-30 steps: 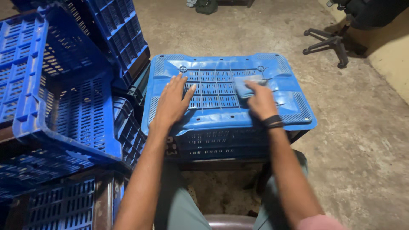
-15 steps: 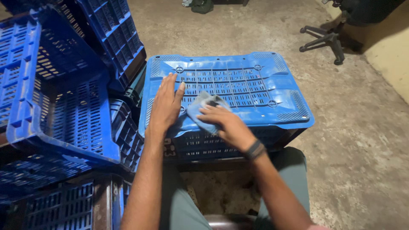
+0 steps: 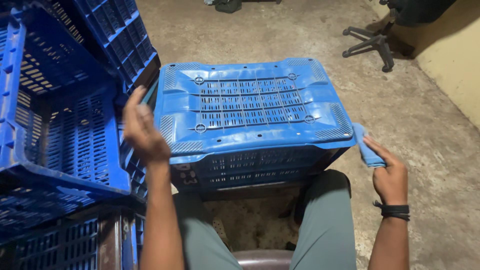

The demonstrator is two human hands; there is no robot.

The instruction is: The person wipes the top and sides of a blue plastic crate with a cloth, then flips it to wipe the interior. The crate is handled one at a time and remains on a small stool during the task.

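- Sitting on a stool, the person has an upturned blue crate (image 3: 250,107) in front of the knees, its slotted base facing up, on a low frame over the concrete floor (image 3: 425,150).
- Right hand (image 3: 389,175) is off the crate's right edge, grip pinching a folded blue cloth (image 3: 366,147) between thumb and fingers; the cloth hangs just beside the crate's right corner, apart from it.
- Left hand (image 3: 141,127) is raised at the crate's left side, fingers loosely spread, holding nothing, close to the stacked blue crates (image 3: 60,100).
- Judgement: the wiping looks paused between passes. To do it well, steady the crate with the free hand before the cloth returns, refold to a clean face, and work the ribs, slots and the side walls.
- Change from half a second ago: the cloth was then pressed on the base near the front left; the left palm lay flat on the crate. Both have since lifted away to either side.
- Office chair base (image 3: 370,42) stands well apart, far right.
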